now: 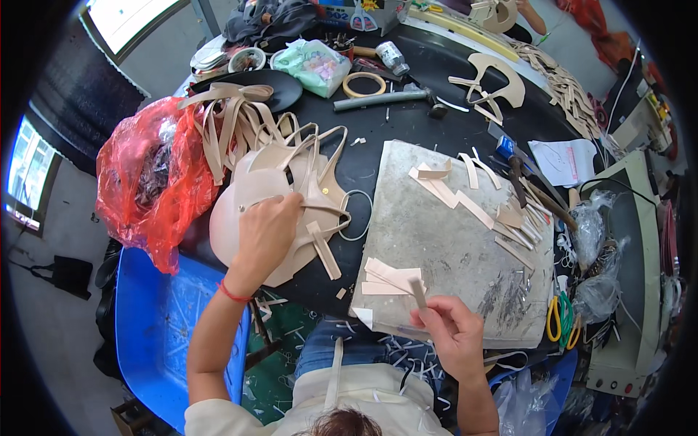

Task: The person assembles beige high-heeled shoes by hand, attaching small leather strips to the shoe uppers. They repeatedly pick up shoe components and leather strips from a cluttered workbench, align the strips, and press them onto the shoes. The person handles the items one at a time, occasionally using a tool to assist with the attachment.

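Note:
My left hand (267,236) is over a stack of beige leather pieces (229,211) with strap loops and metal snaps, at the left of the table. Its curled fingers grip the edge of one piece, though the fingertips are hidden. Above the lower edge of a grey slab, my right hand (454,334) pinches a short narrow leather strip (416,293) between thumb and fingers. Just left of that strip, several flat beige strips (385,276) lie fanned on the slab (451,240). A loose strap (323,251) rests across the stack near my left hand.
Left of the stack sits a red plastic bag (145,196), with a blue tub (171,327) below it. Beyond the slab lie a hammer (382,99) and a tape roll (363,85). Scissors (556,320), cutters and tools line its right side. Another person's hand (533,16) shows at the far right.

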{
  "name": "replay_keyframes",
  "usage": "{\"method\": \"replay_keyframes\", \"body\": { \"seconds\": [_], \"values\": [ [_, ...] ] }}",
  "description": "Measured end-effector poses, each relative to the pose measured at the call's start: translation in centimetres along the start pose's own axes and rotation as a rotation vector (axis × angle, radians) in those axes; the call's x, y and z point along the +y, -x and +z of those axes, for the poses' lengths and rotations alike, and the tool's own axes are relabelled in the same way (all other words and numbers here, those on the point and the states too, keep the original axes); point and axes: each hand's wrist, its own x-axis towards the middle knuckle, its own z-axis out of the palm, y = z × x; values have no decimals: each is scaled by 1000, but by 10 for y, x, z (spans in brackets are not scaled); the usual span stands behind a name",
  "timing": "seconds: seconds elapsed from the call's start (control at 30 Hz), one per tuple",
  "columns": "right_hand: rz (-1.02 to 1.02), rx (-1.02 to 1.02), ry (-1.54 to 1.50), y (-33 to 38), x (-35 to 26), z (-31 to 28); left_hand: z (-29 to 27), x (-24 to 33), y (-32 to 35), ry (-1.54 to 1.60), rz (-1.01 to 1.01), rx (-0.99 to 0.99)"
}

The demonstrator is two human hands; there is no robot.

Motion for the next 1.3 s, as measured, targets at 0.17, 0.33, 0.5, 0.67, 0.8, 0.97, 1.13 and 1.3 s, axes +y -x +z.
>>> {"method": "replay_keyframes", "body": {
  "seconds": [0.17, 0.33, 0.5, 0.67, 0.8, 0.97, 1.13, 1.3],
  "values": [
    [-45, 115, -142, -2, 12, -3, -32, -2, -1, -47, 97, -127],
    [59, 65, -153, 1, -7, -2, -23, -6, -11, -317, 253, -174],
    [124, 19, -263, 4, 14, -14, -75, -7, 4, -327, 274, 141],
    [65, -78, -435, -15, 15, -7, -109, 25, -4, -35, 493, 253],
    [81, -261, -487, -34, -1, 25, -67, 17, 21, 16, 542, -26],
    [125, -262, -328, -44, 3, 26, -36, 63, 73, 375, -205, 33],
    [74, -346, -84, -88, -22, 51, -23, 85, 85, 876, -568, 126],
    [7, -398, -67, -91, -34, 79, -37, 69, 86, 1487, -825, 22]
  ]
}}
